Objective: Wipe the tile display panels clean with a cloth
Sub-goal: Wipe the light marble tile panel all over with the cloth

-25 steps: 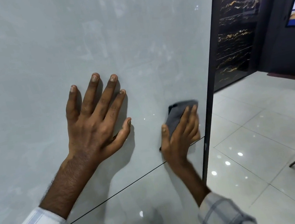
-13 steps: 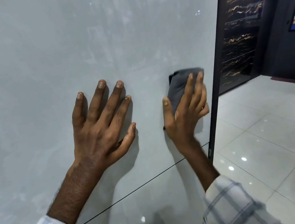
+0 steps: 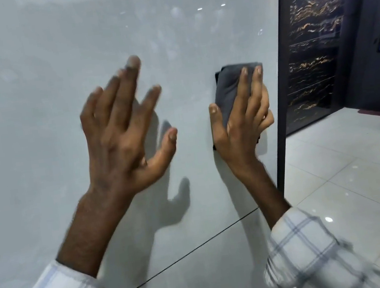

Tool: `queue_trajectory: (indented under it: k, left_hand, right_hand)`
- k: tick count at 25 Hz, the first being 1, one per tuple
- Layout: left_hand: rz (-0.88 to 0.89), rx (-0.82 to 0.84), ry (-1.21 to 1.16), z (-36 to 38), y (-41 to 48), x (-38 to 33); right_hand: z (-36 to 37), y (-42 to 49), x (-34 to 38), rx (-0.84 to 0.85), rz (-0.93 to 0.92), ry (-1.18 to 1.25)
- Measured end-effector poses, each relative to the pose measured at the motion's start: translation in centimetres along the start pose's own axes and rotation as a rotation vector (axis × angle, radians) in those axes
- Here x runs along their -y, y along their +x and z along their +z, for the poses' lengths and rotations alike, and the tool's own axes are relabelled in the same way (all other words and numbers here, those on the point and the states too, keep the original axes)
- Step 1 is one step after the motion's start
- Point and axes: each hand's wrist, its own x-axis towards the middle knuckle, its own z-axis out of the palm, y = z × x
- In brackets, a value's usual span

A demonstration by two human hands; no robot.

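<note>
Grey cloth point(image 3: 229, 84) lies flat on the pale panel point(image 3: 73, 50), pressed under the right grip point(image 3: 238, 132) with straight fingers. The panel's dark frame point(image 3: 279, 107) is just right of it. Left grip point(image 3: 120, 139), spread and empty, hovers to the left. Even pressure and overlapping strokes would suit.

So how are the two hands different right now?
The right hand presses a dark grey cloth against the pale tile panel; the left hand holds nothing. The left hand's fingers are spread wide; the right hand's lie close together. The left hand looks blurred, the right hand sharp. Both point upward in front of the same panel.
</note>
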Motion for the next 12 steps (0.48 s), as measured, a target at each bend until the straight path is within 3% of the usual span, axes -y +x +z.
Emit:
queue_trajectory:
  k: [5, 10, 12]
  left_hand:
    - [0.032, 0.112, 0.328, 1.1, 1.4, 2.4]
    - [0.055, 0.081, 0.343, 1.4, 1.3, 2.4]
    - [0.052, 0.084, 0.348, 1.5, 1.2, 2.3]
  right_hand:
    - [-0.4, -8.2, 0.0, 0.13, -0.105, -0.009]
    - [0.0, 3.9, 1.3, 0.004, -0.104, 0.026]
    - [0.0, 4.2, 1.5, -0.022, -0.1, 0.02]
